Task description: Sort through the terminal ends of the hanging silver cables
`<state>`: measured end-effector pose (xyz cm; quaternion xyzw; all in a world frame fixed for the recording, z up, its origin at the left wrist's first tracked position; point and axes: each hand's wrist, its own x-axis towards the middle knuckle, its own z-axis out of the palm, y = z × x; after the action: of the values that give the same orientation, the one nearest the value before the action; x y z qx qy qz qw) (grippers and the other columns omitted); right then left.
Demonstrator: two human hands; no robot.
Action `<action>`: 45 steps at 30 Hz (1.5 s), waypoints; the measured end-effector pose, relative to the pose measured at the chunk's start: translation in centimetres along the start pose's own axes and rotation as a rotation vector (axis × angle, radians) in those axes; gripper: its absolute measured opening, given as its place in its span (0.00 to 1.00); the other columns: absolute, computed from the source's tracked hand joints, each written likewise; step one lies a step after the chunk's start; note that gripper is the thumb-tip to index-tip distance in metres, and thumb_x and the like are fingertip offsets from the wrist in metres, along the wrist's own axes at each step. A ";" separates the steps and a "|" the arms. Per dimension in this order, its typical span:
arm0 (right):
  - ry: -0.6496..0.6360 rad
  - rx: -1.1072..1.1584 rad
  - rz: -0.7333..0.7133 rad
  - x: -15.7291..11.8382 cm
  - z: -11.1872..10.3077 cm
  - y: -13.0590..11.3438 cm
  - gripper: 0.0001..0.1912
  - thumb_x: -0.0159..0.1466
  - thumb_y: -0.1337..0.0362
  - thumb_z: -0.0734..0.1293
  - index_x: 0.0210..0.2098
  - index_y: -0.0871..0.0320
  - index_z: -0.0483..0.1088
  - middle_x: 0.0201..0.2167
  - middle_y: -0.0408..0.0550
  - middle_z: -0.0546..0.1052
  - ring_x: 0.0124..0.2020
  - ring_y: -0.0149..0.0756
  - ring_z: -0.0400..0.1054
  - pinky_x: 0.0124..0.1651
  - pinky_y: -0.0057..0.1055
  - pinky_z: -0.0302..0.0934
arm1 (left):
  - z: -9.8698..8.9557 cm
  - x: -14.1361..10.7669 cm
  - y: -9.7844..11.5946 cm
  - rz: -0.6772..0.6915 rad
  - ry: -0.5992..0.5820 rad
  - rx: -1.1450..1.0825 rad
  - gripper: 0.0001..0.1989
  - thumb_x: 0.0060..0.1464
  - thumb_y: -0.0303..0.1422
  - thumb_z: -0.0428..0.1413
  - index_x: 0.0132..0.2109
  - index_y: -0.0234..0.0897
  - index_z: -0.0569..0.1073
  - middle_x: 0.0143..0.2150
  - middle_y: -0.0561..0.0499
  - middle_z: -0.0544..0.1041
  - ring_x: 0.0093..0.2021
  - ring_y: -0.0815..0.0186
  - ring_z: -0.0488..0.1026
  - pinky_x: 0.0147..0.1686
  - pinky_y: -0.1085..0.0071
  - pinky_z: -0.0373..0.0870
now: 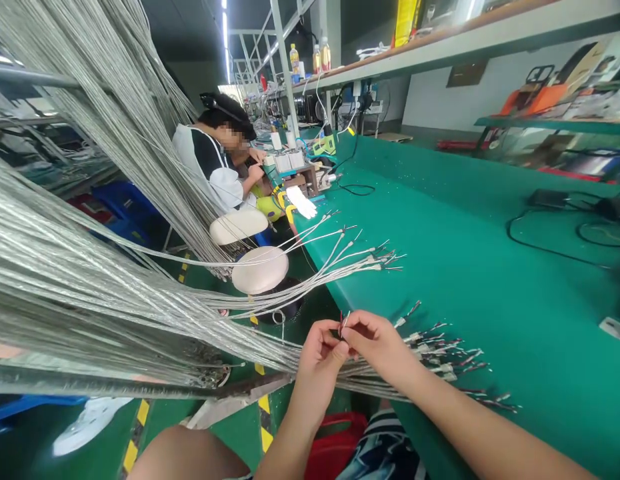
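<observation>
In the head view, silvery cables (115, 270) sweep in from the left of the fingers. One group, the near bundle (363, 385), passes just under the hands and rests on the green bench (440, 220), its split ends (443, 350) lying to the right of the fingers; the bench edge seems to carry the weight, leaving the ends loose and within reach. A second group, the far bundle (340, 267), lies beyond the fingertips with its ends over the bench, probably set apart to keep the two groups from mixing.

The left hand (319, 353) and right hand (377, 339) meet at the bench edge, thumbs and forefingers nearly closed, tips almost touching. Between them they pinch thin wires (341, 320), red and white ones showing upright; two-handed holding likely steadies such fine strands. Which cable these belong to is hidden by the hands, as is the exact grip of each finger.

Farther off, beyond the far bundle, are a white glove (301, 202) and a seated co-worker (210, 160).
</observation>
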<state>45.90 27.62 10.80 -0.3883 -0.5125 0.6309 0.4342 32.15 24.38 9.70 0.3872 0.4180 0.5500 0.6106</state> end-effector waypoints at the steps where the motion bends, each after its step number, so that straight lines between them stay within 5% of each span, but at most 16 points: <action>1: -0.005 0.001 0.002 0.0 0.0 -0.1 0.13 0.62 0.55 0.71 0.31 0.57 0.70 0.27 0.40 0.67 0.26 0.30 0.61 0.28 0.27 0.61 | 0.0 0.0 0.2 -0.007 -0.011 -0.007 0.18 0.52 0.38 0.65 0.46 0.38 0.71 0.29 0.56 0.71 0.32 0.66 0.74 0.38 0.71 0.71; 16: 0.035 0.140 0.021 -0.3 0.4 -1.0 0.13 0.64 0.56 0.70 0.30 0.59 0.71 0.24 0.43 0.74 0.24 0.31 0.67 0.30 0.29 0.64 | -0.7 0.4 -0.6 0.001 -0.148 -0.098 0.12 0.60 0.37 0.60 0.46 0.37 0.69 0.34 0.53 0.72 0.35 0.69 0.71 0.39 0.72 0.67; 33: 0.025 0.037 0.015 -0.2 0.3 -0.6 0.04 0.59 0.67 0.69 0.30 0.59 0.69 0.24 0.38 0.70 0.22 0.28 0.65 0.26 0.26 0.62 | 0.0 -0.1 -0.3 -0.035 -0.005 -0.063 0.19 0.51 0.41 0.66 0.44 0.37 0.71 0.29 0.54 0.73 0.31 0.67 0.74 0.36 0.71 0.72; 45: 0.009 0.037 0.033 -0.3 0.3 -1.3 0.02 0.57 0.71 0.64 0.29 0.59 0.67 0.24 0.38 0.70 0.22 0.28 0.66 0.27 0.26 0.62 | 0.1 0.0 -1.2 0.010 -0.034 -0.088 0.13 0.58 0.36 0.61 0.45 0.37 0.68 0.30 0.55 0.74 0.31 0.69 0.74 0.38 0.72 0.71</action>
<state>45.87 27.37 12.11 -0.3915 -0.4925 0.6456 0.4329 32.61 24.24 8.65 0.3715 0.3811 0.5643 0.6311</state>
